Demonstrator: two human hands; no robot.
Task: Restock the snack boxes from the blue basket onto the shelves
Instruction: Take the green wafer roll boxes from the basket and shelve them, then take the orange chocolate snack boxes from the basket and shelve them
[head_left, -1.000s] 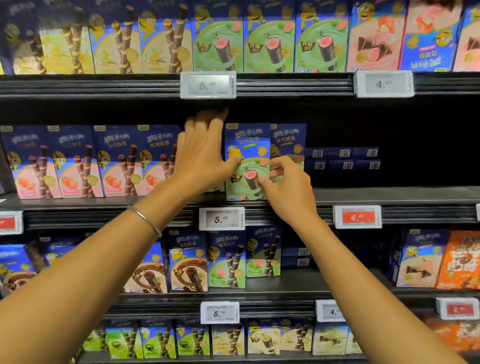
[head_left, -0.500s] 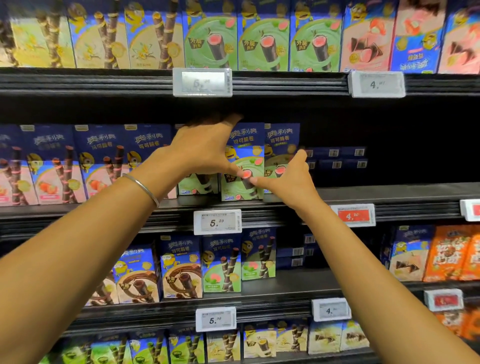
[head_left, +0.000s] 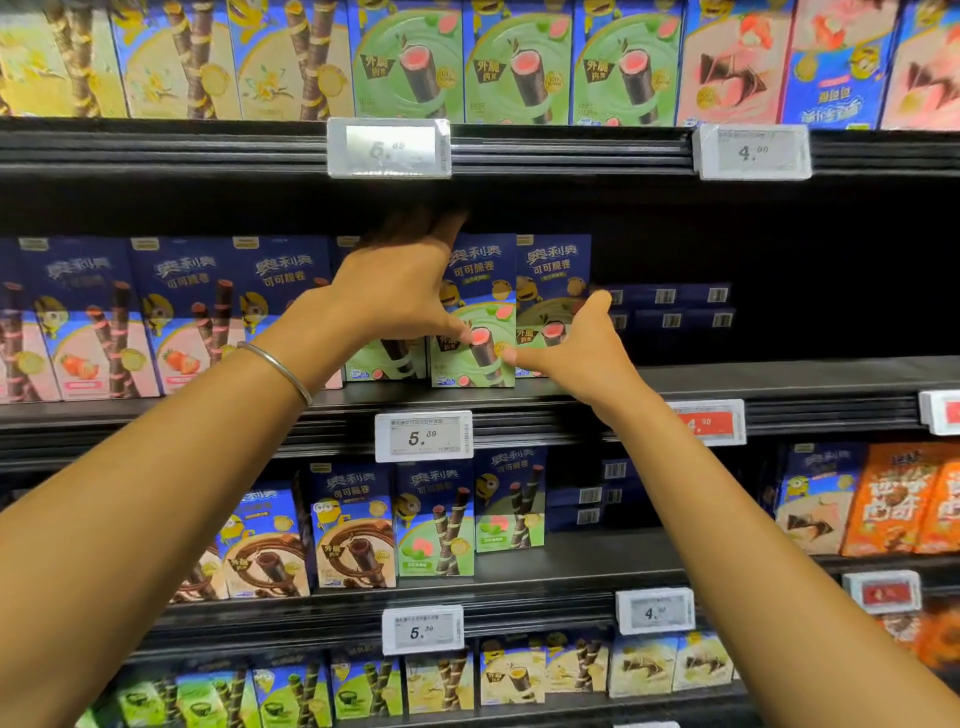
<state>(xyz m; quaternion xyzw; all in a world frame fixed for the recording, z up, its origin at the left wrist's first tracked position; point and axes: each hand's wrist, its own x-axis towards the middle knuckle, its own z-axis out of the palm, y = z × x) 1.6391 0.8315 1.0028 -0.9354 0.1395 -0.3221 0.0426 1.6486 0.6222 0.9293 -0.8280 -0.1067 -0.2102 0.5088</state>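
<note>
A blue-and-green snack box (head_left: 480, 291) stands upright at the front of the middle shelf (head_left: 779, 379). My left hand (head_left: 400, 291) reaches over the neighbouring green box (head_left: 384, 364), fingers stretched along the box tops and thumb tip touching the front of the middle box. My right hand (head_left: 582, 348) comes in from the right, its thumb tip pressing the same box front and its fingers straight in front of a third matching box (head_left: 553, 270). The blue basket is not in view.
Strawberry boxes (head_left: 176, 312) fill the middle shelf's left side. Flat dark boxes (head_left: 670, 306) lie deep at the back right, with dark open room in front. Price tags (head_left: 423, 436) clip to the shelf edges. Other snack rows stand above and below.
My left hand has slid left and turned, uncovering the green box to its left. Both thumbs now meet on the middle box's front. The view has shifted slightly rightward.
</note>
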